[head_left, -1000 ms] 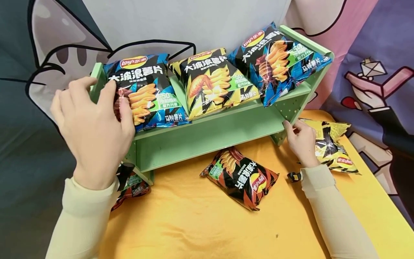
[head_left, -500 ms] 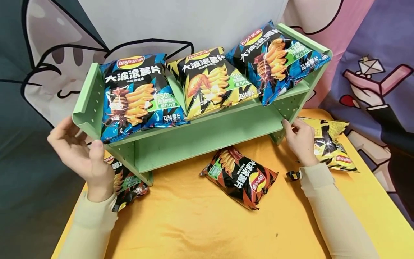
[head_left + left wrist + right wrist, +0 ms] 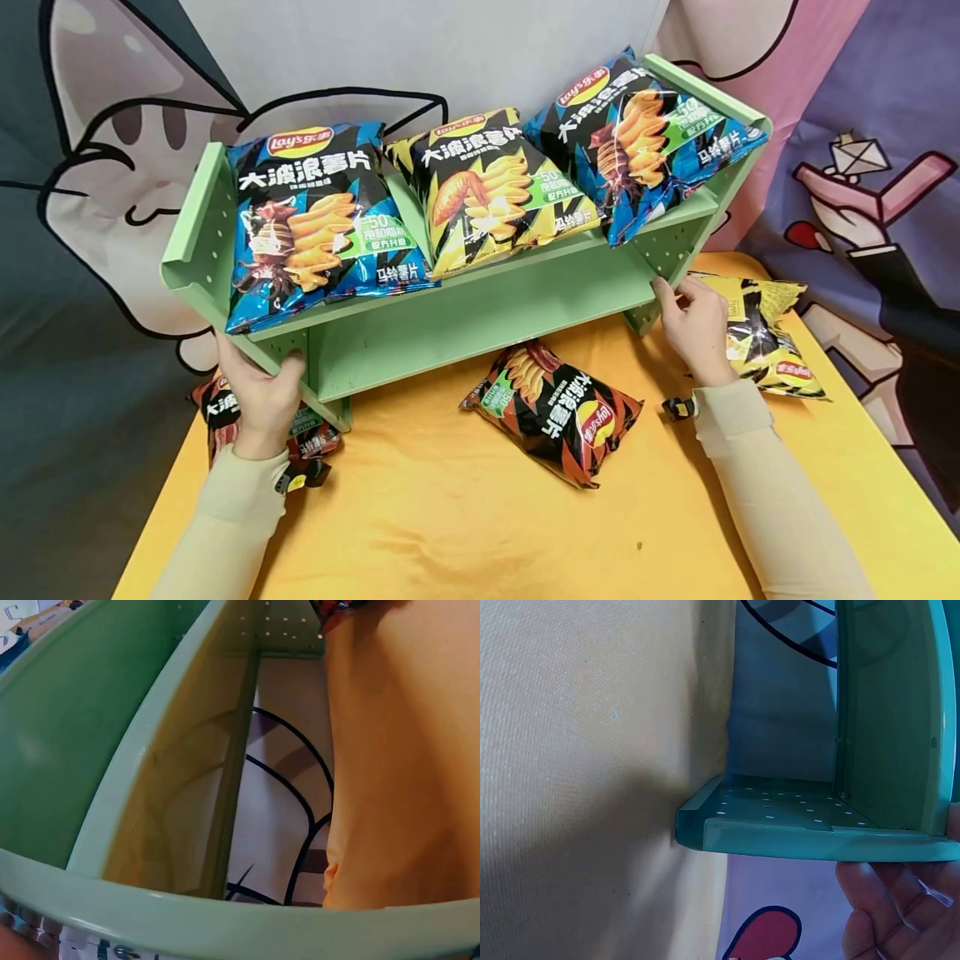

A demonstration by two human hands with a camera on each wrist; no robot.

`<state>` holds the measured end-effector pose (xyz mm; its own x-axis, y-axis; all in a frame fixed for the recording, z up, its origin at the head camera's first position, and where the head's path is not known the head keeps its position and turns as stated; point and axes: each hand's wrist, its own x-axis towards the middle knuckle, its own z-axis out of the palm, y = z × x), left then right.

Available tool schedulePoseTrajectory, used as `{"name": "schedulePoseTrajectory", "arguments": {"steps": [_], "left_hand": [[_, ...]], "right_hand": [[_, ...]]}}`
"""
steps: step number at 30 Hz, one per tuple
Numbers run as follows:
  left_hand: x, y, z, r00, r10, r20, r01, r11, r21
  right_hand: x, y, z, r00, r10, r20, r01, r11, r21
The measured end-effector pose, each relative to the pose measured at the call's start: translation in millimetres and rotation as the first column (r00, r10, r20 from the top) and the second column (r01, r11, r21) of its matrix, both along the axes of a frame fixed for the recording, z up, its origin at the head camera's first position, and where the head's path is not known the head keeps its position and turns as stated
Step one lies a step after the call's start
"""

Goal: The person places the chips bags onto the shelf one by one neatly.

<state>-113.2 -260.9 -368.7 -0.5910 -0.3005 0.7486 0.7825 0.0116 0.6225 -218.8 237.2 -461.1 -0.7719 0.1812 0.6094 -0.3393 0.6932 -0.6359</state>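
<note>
A green two-tier shelf (image 3: 480,321) stands at the back in the head view. My left hand (image 3: 258,404) holds its left side panel low, thumb in front and the other fingers hidden behind. At the opposite end my right hand (image 3: 697,329) grips the right side panel by the lower board; the right wrist view shows fingers (image 3: 892,900) along the panel's outer face. On the upper tier lean a blue chip bag (image 3: 315,225) at left, a yellow chip bag (image 3: 498,196) in the middle and another blue chip bag (image 3: 637,142) at right.
On the yellow tablecloth (image 3: 480,533) lie a red-black chip bag (image 3: 558,412) in front of the shelf, a yellow chip bag (image 3: 772,337) beyond my right hand, and a red-black chip bag (image 3: 315,437) partly behind my left hand. A printed cloth (image 3: 525,50) hangs behind.
My left hand has come down from the left blue chip bag, round the shelf's upper left corner, onto the lower side panel. My right hand has stayed on the right panel.
</note>
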Motion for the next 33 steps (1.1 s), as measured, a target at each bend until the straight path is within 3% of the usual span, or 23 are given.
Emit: {"name": "schedulePoseTrajectory", "arguments": {"steps": [4, 8, 11, 14, 17, 20, 24, 28, 33], "left_hand": [[0.5, 0.6, -5.2, 0.999, -0.041, -0.014, 0.042, 0.999, 0.026], [0.9, 0.8, -9.4, 0.998, -0.057, -0.006, 0.057, 0.998, 0.031], [1.2, 0.5, -11.4, 0.999, -0.048, 0.008, 0.048, 0.999, 0.026], [0.8, 0.2, -11.7, 0.999, -0.040, 0.016, 0.039, 0.999, 0.021], [0.0, 0.1, -11.0, 0.999, -0.050, 0.015, 0.050, 0.998, 0.025], [-0.7, 0.6, -9.3, 0.998, -0.062, 0.011, 0.062, 0.998, 0.026], [-1.3, 0.2, -6.5, 0.998, -0.063, 0.007, 0.063, 0.998, 0.027], [-2.4, -0.5, -5.6, 0.997, -0.080, -0.002, 0.080, 0.996, 0.039], [-3.7, -2.0, -9.5, 0.997, -0.081, -0.010, 0.082, 0.996, 0.035]], "right_hand": [[3.1, -0.7, 1.8, 0.999, -0.017, 0.042, 0.016, 1.000, 0.023], [13.8, -3.0, 8.7, 0.987, -0.028, 0.159, 0.016, 0.997, 0.072], [33.4, -7.6, 13.9, 0.960, -0.077, 0.268, 0.054, 0.994, 0.090], [59.7, -13.5, 15.6, 0.943, -0.112, 0.312, 0.075, 0.989, 0.129], [86.8, -23.4, 14.9, 0.962, -0.067, 0.264, 0.004, 0.973, 0.231], [113.3, -40.7, 12.4, 0.980, 0.057, 0.189, -0.125, 0.920, 0.372], [145.0, -72.3, 5.1, 0.976, 0.169, 0.138, -0.217, 0.817, 0.534], [165.9, -99.1, -2.3, 0.975, 0.155, 0.156, -0.220, 0.735, 0.641], [175.0, -111.5, -10.8, 0.982, 0.113, 0.149, -0.187, 0.660, 0.727]]}}
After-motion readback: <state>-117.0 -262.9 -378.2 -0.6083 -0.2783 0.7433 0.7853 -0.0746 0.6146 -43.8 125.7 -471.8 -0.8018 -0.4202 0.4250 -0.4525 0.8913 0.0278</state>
